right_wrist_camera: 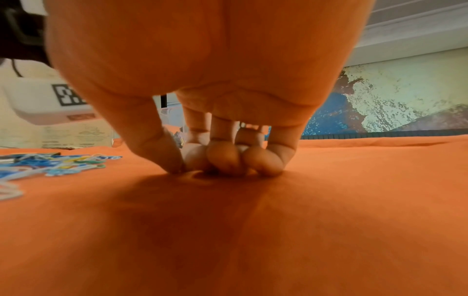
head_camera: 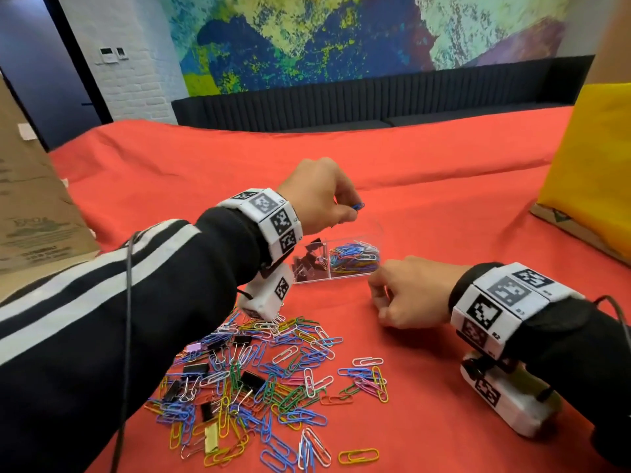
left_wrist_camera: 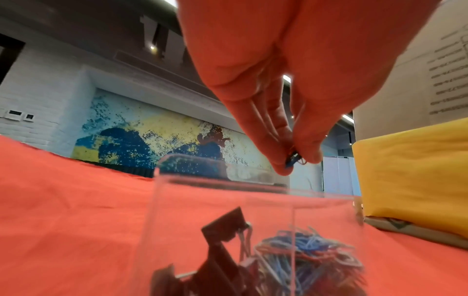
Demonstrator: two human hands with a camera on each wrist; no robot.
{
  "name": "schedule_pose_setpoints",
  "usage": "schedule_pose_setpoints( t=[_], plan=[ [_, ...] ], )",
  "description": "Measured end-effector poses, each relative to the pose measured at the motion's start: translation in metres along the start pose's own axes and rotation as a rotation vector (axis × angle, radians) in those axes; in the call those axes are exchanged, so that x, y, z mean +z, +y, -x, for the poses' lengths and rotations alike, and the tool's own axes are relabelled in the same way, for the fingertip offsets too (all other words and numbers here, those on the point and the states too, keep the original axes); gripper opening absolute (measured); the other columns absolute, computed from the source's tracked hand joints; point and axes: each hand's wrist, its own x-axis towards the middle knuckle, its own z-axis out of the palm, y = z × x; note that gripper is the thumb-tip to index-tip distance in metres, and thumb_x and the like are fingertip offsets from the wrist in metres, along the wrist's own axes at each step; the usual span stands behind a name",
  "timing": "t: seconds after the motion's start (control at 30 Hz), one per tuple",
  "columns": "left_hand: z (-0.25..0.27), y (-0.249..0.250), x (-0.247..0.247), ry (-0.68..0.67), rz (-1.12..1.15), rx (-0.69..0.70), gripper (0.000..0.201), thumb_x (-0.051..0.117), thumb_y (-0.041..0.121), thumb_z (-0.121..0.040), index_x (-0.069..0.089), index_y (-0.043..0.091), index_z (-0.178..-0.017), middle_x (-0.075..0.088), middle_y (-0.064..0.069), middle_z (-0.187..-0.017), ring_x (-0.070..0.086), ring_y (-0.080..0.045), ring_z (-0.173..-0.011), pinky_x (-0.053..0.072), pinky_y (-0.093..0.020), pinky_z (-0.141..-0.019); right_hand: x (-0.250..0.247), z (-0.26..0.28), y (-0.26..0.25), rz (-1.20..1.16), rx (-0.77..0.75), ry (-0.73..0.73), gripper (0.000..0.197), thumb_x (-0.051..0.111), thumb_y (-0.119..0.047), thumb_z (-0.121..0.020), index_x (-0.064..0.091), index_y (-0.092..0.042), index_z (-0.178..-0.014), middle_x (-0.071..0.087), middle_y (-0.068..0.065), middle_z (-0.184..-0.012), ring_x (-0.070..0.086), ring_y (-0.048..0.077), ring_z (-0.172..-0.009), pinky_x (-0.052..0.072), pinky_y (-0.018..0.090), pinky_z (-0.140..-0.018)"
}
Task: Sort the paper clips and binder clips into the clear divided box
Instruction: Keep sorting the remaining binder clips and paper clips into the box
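The left hand (head_camera: 316,196) pinches a blue paper clip (head_camera: 357,206) above the clear box (head_camera: 345,273), over its paper-clip side, likely to drop it there. The right hand (head_camera: 408,295) rests beside the box on the tabletop (head_camera: 444,199), fingers curled, apparently holding nothing. The unsorted clips (head_camera: 266,380) lie nearer the person than the box.

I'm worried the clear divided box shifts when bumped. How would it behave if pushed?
The clear divided box looks thin-walled and light, so it would probably slide on the red cloth. It sits low and wide, so tipping seems unlikely.
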Motion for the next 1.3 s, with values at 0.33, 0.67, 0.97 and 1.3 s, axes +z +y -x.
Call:
schedule_pose_setpoints(
  t=[0.33, 0.67, 0.97, 1.3],
  plan=[
    [-0.002, -0.006, 0.012, -0.072, -0.045, -0.023, 0.021, 0.082, 0.022, -0.069, 0.078, 0.025, -0.090, 0.076, 0.008, -0.077, 0.071, -0.003, -0.075, 0.058, -0.028, -0.078, -0.003, 0.002, -0.004, 0.016, -0.010, -0.016, 0.004, 0.058, -0.022, -0.079, 0.062, -0.022, -0.078, 0.066, -0.001, -0.077, 0.058, 0.021, -0.076, 0.049, 0.029, -0.068],
    [0.066, 0.018, -0.008, -0.264, -0.146, 0.120, 0.033, 0.070, 0.056, -0.075, 0.074, 0.027, -0.090, 0.068, 0.014, -0.068, 0.062, 0.002, -0.061, 0.051, -0.022, -0.064, -0.004, 0.003, -0.006, 0.020, 0.020, 0.001, 0.005, 0.061, -0.025, -0.077, 0.059, -0.025, -0.072, 0.062, -0.006, -0.072, 0.056, 0.012, -0.067, 0.050, 0.030, -0.068],
    [0.120, 0.047, 0.027, -0.589, -0.161, 0.249, 0.047, 0.077, 0.061, -0.063, 0.065, 0.030, -0.097, 0.069, 0.014, -0.085, 0.060, 0.000, -0.067, 0.053, -0.025, -0.068, -0.002, 0.004, -0.006, 0.024, 0.011, 0.026, 0.009, 0.062, -0.021, -0.078, 0.059, -0.024, -0.071, 0.061, -0.007, -0.069, 0.054, 0.012, -0.065, 0.045, 0.027, -0.062],
    [0.117, 0.047, 0.029, -0.575, -0.099, 0.218, 0.014, 0.071, 0.030, -0.079, 0.072, 0.019, -0.088, 0.072, 0.007, -0.070, 0.063, -0.001, -0.061, 0.055, -0.019, -0.066, -0.001, 0.002, -0.005, 0.016, 0.015, 0.036, 0.011, 0.064, -0.024, -0.077, 0.058, -0.026, -0.068, 0.061, -0.005, -0.068, 0.052, 0.008, -0.062, 0.045, 0.027, -0.062]
  ],
)
